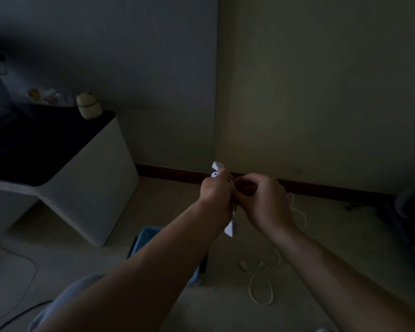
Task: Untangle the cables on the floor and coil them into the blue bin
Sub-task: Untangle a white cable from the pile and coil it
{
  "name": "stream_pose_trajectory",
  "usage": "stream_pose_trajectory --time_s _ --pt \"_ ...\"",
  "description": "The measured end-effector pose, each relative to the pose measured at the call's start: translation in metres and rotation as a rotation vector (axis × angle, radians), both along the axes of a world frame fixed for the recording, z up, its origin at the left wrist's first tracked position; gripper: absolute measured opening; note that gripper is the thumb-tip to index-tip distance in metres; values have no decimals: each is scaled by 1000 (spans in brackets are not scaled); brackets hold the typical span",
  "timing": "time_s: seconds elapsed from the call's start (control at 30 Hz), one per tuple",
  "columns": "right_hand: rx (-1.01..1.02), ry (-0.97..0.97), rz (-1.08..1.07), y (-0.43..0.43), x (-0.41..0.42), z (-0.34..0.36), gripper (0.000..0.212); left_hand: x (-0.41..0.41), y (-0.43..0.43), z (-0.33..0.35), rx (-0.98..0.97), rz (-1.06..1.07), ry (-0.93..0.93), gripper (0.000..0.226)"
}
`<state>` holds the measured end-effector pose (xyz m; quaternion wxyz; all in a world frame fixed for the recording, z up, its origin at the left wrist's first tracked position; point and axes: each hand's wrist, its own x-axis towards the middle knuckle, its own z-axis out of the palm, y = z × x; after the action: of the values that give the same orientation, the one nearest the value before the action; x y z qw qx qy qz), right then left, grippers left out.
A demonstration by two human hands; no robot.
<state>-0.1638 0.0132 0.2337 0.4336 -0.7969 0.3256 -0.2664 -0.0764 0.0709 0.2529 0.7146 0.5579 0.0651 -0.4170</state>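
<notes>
The room is dim. My left hand [215, 191] grips a bundle of white cable [231, 188]; a white plug sticks up above the fist and a white adapter block [231, 227] hangs below it. My right hand [261, 200] is curled round the same cable just to the right, touching the left hand. From the right hand the cable trails down to the floor, where loose loops and connectors [261, 281] lie. The blue bin [149, 234] stands on the floor under my left forearm, mostly hidden by it.
A white side table with a dark top [82, 168] stands at the left, with small objects on it. Another white cable [27, 264] and a dark cable [22, 315] cross the floor at lower left. A dark chair [410, 212] is at the right edge.
</notes>
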Motion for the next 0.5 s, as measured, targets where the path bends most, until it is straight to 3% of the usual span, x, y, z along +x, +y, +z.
stream_pose_trajectory --time_s 0.5 --pt "0 54 16 -10 1 1 25 5 -1 -8 -97 -87 81 38"
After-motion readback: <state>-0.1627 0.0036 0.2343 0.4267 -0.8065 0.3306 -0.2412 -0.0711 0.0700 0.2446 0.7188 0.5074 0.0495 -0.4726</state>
